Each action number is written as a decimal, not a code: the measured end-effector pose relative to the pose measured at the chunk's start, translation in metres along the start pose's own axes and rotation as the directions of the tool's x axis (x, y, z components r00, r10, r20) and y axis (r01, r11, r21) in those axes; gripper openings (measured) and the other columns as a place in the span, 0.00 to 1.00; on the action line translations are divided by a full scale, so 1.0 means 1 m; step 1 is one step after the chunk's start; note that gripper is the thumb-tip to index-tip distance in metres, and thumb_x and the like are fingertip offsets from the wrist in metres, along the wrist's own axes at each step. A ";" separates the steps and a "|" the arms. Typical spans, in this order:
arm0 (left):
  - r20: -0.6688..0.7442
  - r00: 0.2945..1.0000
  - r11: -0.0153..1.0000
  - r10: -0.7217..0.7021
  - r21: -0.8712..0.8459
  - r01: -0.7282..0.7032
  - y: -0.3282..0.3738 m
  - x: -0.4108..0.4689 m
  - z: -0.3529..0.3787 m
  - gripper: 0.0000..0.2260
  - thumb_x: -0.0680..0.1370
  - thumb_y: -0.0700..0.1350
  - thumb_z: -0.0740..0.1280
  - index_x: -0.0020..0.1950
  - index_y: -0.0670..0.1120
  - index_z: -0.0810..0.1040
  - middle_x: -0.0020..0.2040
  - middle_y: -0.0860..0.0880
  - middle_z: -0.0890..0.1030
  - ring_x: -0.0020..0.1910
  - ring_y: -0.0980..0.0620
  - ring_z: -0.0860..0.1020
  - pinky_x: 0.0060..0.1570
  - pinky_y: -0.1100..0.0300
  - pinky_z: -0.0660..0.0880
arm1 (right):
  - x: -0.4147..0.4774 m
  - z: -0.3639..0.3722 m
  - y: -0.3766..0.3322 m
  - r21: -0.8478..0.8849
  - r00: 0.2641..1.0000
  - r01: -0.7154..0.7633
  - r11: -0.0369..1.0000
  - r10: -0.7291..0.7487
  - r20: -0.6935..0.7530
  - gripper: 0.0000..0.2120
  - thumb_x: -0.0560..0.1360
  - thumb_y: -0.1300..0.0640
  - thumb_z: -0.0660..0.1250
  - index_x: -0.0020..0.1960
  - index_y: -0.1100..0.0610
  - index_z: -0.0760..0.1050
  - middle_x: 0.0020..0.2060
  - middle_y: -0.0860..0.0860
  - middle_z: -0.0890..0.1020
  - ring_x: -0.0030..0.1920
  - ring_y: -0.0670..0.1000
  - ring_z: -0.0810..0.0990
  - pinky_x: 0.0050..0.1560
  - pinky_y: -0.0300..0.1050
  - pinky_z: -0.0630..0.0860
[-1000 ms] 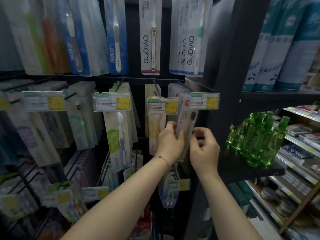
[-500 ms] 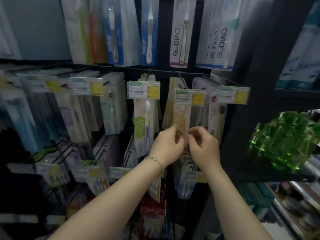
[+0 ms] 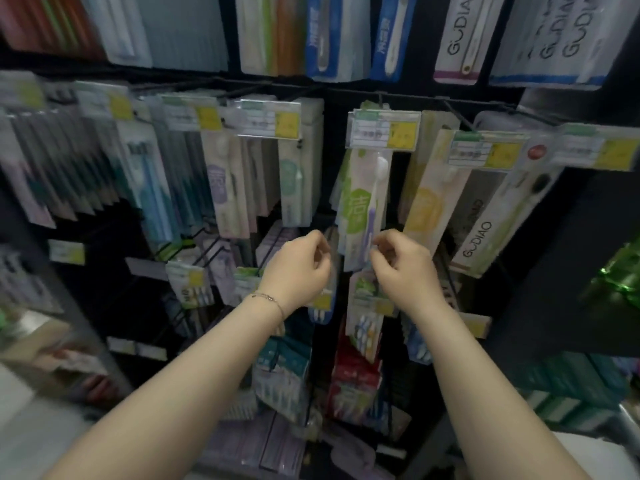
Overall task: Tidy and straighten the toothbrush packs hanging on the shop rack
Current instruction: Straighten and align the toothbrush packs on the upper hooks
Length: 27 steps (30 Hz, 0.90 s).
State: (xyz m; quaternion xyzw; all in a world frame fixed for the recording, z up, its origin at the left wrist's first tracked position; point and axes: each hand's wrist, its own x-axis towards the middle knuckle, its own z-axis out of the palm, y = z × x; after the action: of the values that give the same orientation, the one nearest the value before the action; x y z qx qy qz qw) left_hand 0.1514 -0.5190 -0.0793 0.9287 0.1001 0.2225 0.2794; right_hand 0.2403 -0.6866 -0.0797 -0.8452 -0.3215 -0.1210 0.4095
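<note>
Toothbrush pack (image 3: 362,202), green-white, hung between both grips: right grip (image 3: 403,268) pinched its lower edge, left grip (image 3: 299,268) curled beside it, hold unclear.

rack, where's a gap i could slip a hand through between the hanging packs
Widest dark gap: between the mint pack row and the green-purple pack. Another below the left fanned packs. Crowded beneath the left hand and right hand.
</note>
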 end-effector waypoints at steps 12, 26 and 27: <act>0.044 0.996 0.997 -0.077 0.025 0.076 -0.103 -0.038 -0.061 0.05 0.81 0.47 0.62 0.53 0.48 0.75 0.43 0.51 0.80 0.42 0.50 0.79 0.44 0.46 0.80 | -0.015 0.101 -0.066 0.051 0.997 -0.025 0.998 0.021 0.077 0.07 0.79 0.55 0.64 0.55 0.54 0.78 0.44 0.49 0.81 0.46 0.49 0.79 0.48 0.53 0.79; 0.139 0.988 0.997 -0.074 0.004 0.074 -0.215 -0.068 -0.110 0.04 0.80 0.46 0.63 0.52 0.48 0.75 0.43 0.50 0.80 0.42 0.48 0.79 0.44 0.46 0.79 | -0.028 0.215 -0.146 0.124 0.991 -0.056 0.991 0.041 0.127 0.06 0.79 0.58 0.64 0.55 0.56 0.78 0.45 0.50 0.81 0.46 0.49 0.78 0.49 0.51 0.78; 0.156 0.985 0.998 -0.068 -0.001 0.069 -0.221 -0.069 -0.110 0.04 0.81 0.46 0.63 0.52 0.47 0.74 0.42 0.50 0.80 0.42 0.48 0.79 0.44 0.46 0.79 | -0.031 0.221 -0.149 0.123 0.992 -0.056 0.991 0.041 0.122 0.06 0.79 0.58 0.65 0.55 0.56 0.78 0.45 0.50 0.81 0.46 0.49 0.78 0.49 0.50 0.77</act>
State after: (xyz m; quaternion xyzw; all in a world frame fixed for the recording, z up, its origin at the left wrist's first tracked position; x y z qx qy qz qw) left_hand 0.0254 -0.3065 -0.1467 0.9384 0.1091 0.1397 0.2966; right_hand 0.1080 -0.4618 -0.1432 -0.8310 -0.3317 -0.0400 0.4448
